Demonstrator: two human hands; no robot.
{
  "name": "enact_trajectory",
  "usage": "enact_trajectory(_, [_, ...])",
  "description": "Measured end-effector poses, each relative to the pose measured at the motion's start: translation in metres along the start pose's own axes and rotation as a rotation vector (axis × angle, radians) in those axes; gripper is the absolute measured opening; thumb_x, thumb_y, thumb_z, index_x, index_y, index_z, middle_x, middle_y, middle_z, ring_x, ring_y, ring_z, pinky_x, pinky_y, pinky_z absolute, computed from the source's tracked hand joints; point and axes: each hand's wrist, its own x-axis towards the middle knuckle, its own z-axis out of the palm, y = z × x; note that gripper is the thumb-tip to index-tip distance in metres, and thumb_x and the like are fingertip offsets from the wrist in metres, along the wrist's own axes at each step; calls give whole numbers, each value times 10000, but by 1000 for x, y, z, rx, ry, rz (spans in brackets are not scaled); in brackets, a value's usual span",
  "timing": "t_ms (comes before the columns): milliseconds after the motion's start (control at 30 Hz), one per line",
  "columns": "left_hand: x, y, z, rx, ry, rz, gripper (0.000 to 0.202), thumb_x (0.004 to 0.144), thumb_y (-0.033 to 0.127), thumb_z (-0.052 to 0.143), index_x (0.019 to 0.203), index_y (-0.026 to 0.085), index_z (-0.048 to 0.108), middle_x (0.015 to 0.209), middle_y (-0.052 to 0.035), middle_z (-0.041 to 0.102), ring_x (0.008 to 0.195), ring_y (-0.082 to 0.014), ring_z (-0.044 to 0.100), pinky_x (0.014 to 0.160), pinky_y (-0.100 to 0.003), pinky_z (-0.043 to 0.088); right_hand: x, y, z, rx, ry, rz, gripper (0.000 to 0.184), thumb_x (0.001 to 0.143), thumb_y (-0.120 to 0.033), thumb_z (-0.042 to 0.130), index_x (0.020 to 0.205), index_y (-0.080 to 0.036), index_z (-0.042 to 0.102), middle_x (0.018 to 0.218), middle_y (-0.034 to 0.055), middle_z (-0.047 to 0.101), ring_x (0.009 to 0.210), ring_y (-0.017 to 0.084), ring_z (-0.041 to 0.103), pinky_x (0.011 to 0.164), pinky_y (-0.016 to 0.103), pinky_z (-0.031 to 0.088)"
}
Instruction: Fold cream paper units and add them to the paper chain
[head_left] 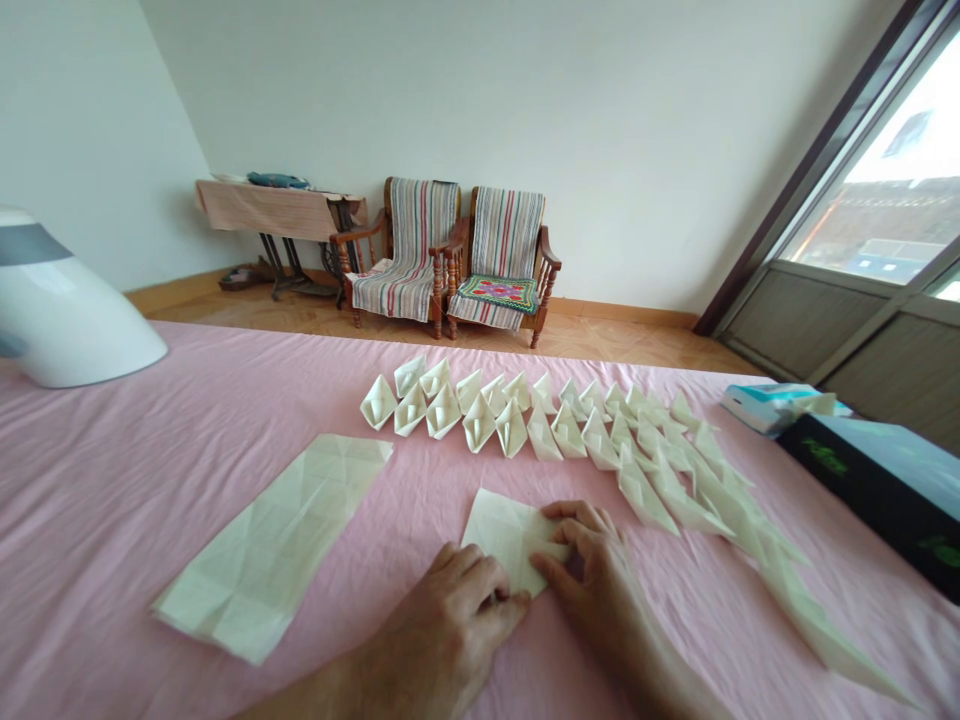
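while left hand (459,622) and right hand (594,562) hold its edges, pale paper (501,530) lies between.

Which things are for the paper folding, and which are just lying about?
Likely for folding:
- left hand
- right hand
- small sheet
- long sheet
- folded shapes

Probably just lying about:
- black box
- blue-white pack
- chairs
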Motion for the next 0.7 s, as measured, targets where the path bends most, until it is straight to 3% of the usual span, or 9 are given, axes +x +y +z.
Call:
enact_trajectory(233, [-1,1,1,25,42,15,196,922,155,569,1102,214,620,1005,-34,598,950,-199,529,881,-317,432,1,2,2,-13,14,-8,94,750,-202,616,687,-235,554,1030,59,635,934,266,564,832,437,430])
enact_trajectory(467, [-2,2,-5,69,98,74,258,973,194,498,1211,247,582,1126,-42,627,962,-201,532,897,-336,408,2,6,3,-22,43,-37,87,744,-217,625,682,-241,568,1023,60,645,928,264,576,818,430,447])
enact_trajectory(700, [-1,0,-5,69,37,79,304,950,180,528,1245,243,564,1239,-19,623,995,-210,527,921,-342,379,1,6,2,-79,41,-43,98,757,-222,635,699,-239,559,1041,54,642,948,261,571,825,431,438])
